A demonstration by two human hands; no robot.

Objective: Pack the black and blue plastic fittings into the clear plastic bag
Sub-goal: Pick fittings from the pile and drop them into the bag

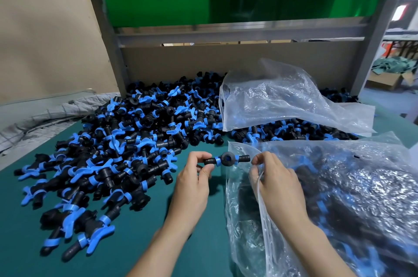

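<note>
Black hard-plastic T-shaped fitting with blue clip rings [227,159] hangs just at the mouth of the clear crinkly plastic bag [339,186], which lies partly filled on the dark green counter [158,242]. The left hand [194,177] pinches the fitting's left stub between thumb and fingers. The right hand [276,177] curls its fingers on the bag's upper edge; whether it also touches the right stub I cannot tell. The piece looks light and rigid, with ribbed ends, so a stub should give a sure grip, while the blue wings seem thinner and likelier to flex. The film looks limp and slippery, best held at the rim. A large heap of like fittings [126,141] covers the counter behind.
</note>
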